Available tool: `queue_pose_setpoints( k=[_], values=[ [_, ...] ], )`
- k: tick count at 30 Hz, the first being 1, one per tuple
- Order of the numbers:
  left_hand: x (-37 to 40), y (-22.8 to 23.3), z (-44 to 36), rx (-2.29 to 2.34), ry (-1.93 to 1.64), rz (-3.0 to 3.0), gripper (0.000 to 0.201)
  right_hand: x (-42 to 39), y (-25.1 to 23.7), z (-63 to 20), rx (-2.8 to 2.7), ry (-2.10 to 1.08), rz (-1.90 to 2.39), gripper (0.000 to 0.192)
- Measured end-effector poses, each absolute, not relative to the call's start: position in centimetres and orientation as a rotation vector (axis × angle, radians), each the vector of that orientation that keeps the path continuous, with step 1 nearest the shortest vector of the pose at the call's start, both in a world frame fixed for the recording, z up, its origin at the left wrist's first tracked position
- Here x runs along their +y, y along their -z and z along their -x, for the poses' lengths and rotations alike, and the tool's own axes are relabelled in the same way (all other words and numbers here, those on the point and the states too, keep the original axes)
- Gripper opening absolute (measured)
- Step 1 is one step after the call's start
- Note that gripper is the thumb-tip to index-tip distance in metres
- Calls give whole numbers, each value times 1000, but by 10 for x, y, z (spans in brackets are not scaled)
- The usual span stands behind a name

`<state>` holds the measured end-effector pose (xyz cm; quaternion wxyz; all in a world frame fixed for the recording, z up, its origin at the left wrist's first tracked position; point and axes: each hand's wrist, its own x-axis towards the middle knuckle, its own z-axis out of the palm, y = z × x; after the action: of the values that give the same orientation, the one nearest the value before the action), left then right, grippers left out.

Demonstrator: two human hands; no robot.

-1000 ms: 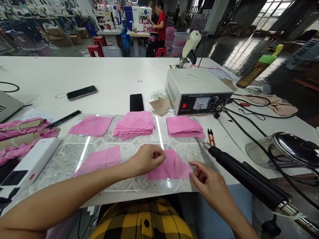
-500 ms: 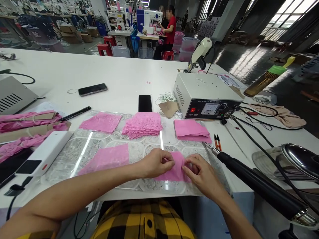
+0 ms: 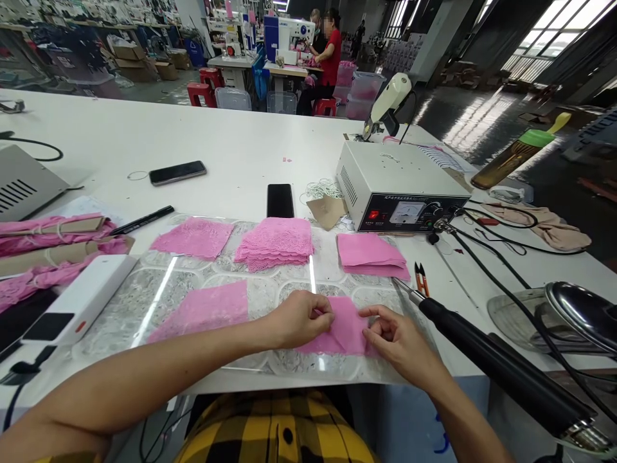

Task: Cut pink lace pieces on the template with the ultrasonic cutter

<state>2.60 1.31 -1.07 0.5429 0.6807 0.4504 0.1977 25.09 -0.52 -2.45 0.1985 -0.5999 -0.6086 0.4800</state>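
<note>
- Head view, step in hand: the left hand [image 3: 301,318] and the right hand [image 3: 398,337] meet over one pink fabric piece [image 3: 348,334] that lies on the near right part of the clear patterned mat [image 3: 193,283].
- Grip: the left fingertips pinch the piece's left edge; the right fingertips pinch its right edge. Neither hand holds a tool.
- Judgement: the piece appears to be in the squaring or folding stage, its edges being brought into line flat on the mat.
- Next move, as a judgement: the edges need to lie flush and the cloth smooth; thin fabric of this kind shifts easily, so light, even finger pressure is called for.
- Nearby on the mat: a pink lace piece [image 3: 200,308] to the left; across the far row a flat lace piece [image 3: 193,236], a lace stack [image 3: 274,242] and a plain fabric stack [image 3: 371,254].
- Tools: a black handpiece [image 3: 486,357] lies just right of the right hand, thread snips [image 3: 421,276] beside its tip, and a control box with meter [image 3: 402,186] behind.
- Surface: a broad white table [image 3: 231,148] carrying two phones [image 3: 177,172] [image 3: 280,200], a pen [image 3: 143,220] and a green-capped bottle [image 3: 518,151].
- Room: a factory floor with a sewing machine [image 3: 286,38] and a seated person in red [image 3: 328,61] far behind.
</note>
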Motion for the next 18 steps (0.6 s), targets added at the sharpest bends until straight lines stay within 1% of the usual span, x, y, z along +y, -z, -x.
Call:
queue_pose_setpoints(
  k=[7, 12, 15, 18],
  values=[
    [13, 13, -25, 1067, -473, -1602, 21, -9, 22, -252, -1855, -1076, 1774, 30],
    [12, 16, -24, 1076, -491, -1582, 21, -8, 23, -251, -1921, -862, 1814, 25],
    [11, 16, -24, 1082, -495, -1581, 21, -8, 24, -249, -1939, -870, 1754, 22],
    [11, 16, -24, 1082, -495, -1583, 18, -7, 23, -245, -1902, -924, 1664, 24]
  ],
)
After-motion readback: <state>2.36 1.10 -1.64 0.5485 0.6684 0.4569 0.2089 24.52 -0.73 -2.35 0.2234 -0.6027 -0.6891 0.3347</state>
